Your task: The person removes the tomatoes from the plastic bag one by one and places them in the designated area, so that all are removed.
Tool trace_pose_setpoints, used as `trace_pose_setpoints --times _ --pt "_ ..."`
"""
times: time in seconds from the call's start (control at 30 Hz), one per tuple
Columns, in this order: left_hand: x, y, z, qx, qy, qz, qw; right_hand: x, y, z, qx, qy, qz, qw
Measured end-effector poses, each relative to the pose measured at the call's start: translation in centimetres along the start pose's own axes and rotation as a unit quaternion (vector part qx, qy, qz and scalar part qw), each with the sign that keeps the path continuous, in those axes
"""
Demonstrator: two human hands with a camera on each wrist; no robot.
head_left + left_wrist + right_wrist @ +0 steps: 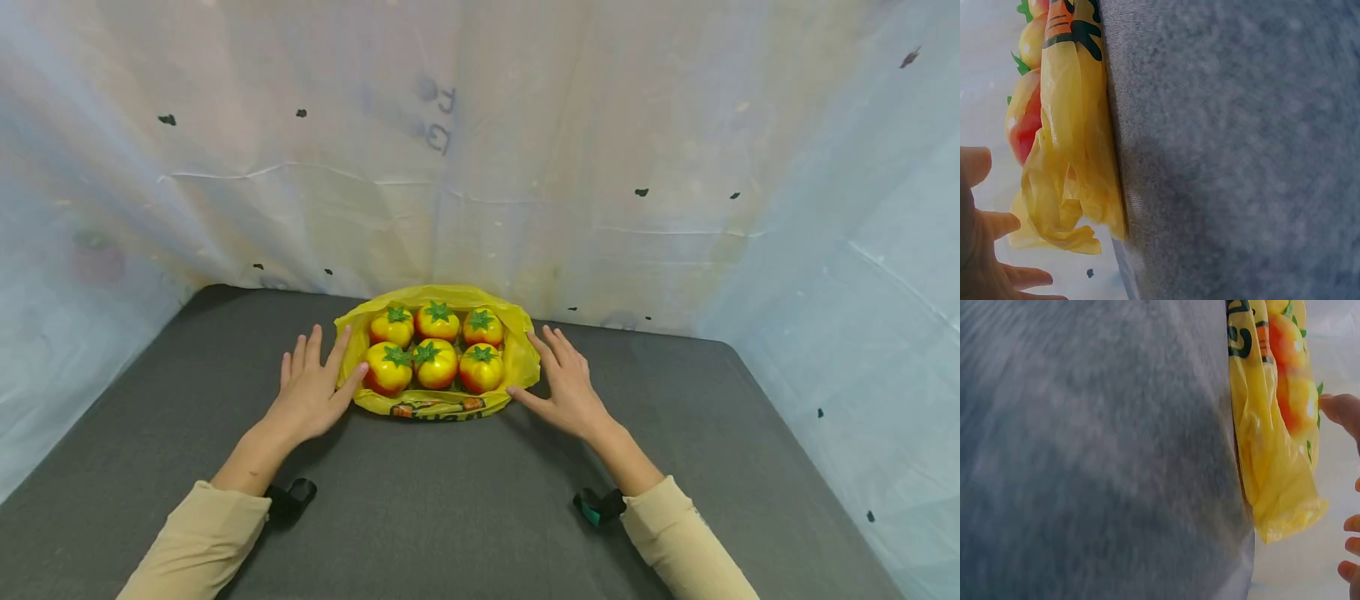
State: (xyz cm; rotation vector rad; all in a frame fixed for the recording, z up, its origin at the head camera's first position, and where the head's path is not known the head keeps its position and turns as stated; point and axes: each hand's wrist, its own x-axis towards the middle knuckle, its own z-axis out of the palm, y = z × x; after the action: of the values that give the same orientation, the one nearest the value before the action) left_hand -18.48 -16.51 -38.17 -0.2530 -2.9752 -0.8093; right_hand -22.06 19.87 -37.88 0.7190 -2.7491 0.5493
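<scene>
A yellow plastic bag (521, 321) lies spread with its mouth up on the dark table. Inside it, several red-and-yellow tomatoes (436, 364) with green leafy tops sit in two rows. My left hand (307, 396) is at the bag's left edge, fingers spread and thumb reaching over the rim. On the opposite side my right hand (562, 387) is held alike, thumb toward the front right rim. Neither hand grips anything. Dark print on the bag's front side (1075, 69) shows in the left wrist view; the right wrist view shows crumpled yellow plastic (1279, 494) near the fingers.
The dark grey table (450, 500) stretches to both sides and in front of the bag. Pale plastic sheeting (495, 150) hangs behind the table and along both sides. Black straps (292, 500) are at both wrists, by the beige sleeves.
</scene>
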Motion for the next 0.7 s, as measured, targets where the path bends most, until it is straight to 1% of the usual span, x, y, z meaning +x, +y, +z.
trace_pose_setpoints --times 0.1,0.2,0.3,0.4,0.53,0.7 --pt "0.1 -0.1 0.0 -0.005 0.004 0.002 1.0000 0.3 -0.4 0.4 0.012 0.011 -0.016 0.9997" --pt "0.2 -0.4 0.1 -0.012 0.005 0.003 0.9999 0.7 -1.0 0.6 0.038 0.018 -0.025 0.9988" --pt "0.3 -0.7 0.2 -0.023 0.005 0.008 0.9997 1.0 -1.5 0.9 0.066 0.019 -0.029 0.9972" --pt "0.4 -0.9 0.3 -0.044 0.013 0.021 0.9987 1.3 -1.9 1.2 0.090 0.013 -0.029 0.9954" --pt "0.5 -1.1 0.2 -0.061 0.025 0.038 0.9971 1.6 -2.3 1.7 0.100 0.008 -0.027 0.9946" --pt "0.5 -1.2 0.2 -0.066 0.040 0.050 0.9958 2.0 -2.6 2.3 0.100 0.005 -0.018 0.9948"
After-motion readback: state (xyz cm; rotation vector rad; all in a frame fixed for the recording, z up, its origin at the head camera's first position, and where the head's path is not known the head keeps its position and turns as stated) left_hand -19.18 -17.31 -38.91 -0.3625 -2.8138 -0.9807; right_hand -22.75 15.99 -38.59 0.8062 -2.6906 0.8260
